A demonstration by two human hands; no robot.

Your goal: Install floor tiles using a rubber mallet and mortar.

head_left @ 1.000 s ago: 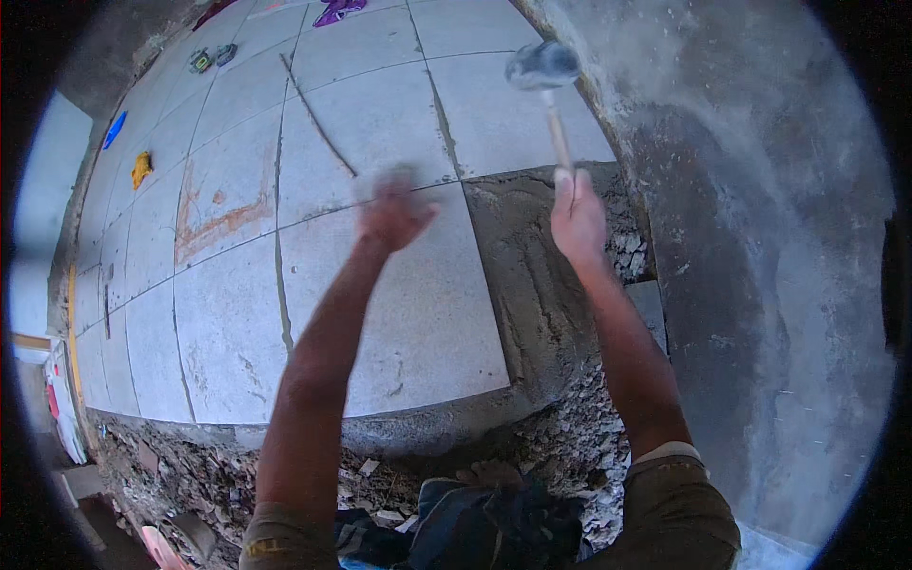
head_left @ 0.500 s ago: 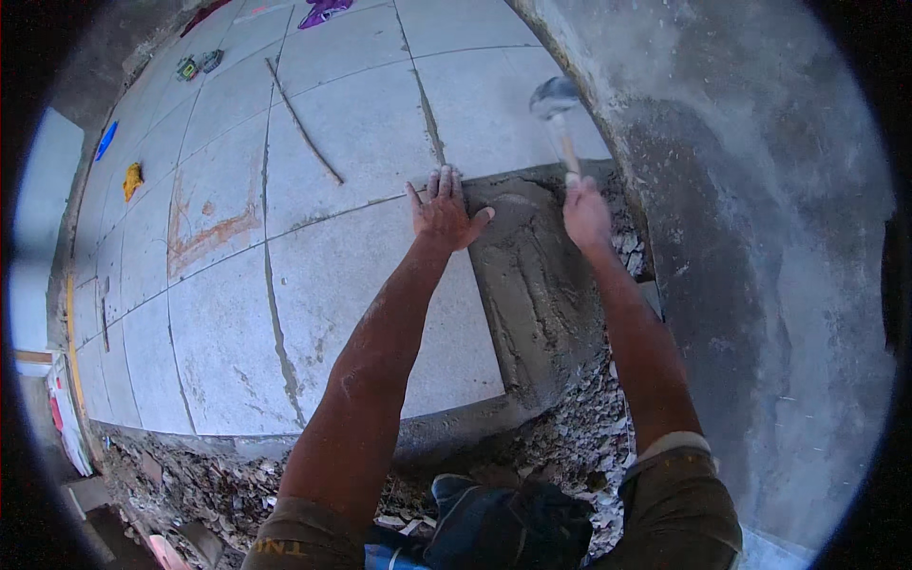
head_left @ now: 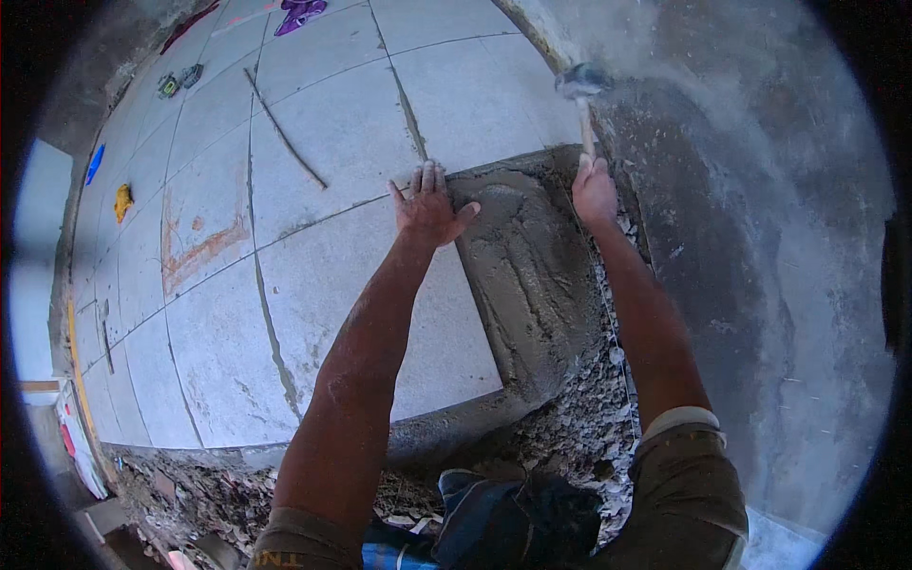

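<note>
My left hand (head_left: 428, 211) lies spread on the upper right corner of a pale floor tile (head_left: 370, 294), its fingertips at the joint with the tile beyond. A rubber mallet (head_left: 583, 84) with a dark head and a light wooden handle is in my right hand (head_left: 596, 193), whose fingers are wrapped round the handle's end. The mallet's head is held up, close by the wall. Between my hands, wet grey mortar (head_left: 532, 275) fills the bed right of the tile, with furrows across its surface.
A thin stick (head_left: 285, 133) lies on the laid tiles. Farther left are a yellow item (head_left: 123, 202), a blue item (head_left: 95, 164) and a green-black tool (head_left: 169, 86); a purple cloth (head_left: 300, 13) lies at the far end. A concrete wall (head_left: 760, 266) rises at right. Loose rubble (head_left: 579, 418) edges the mortar.
My right hand and the mallet have moved slightly right and away from me. The view has shifted a little; my left hand stays spread on the same tile corner.
</note>
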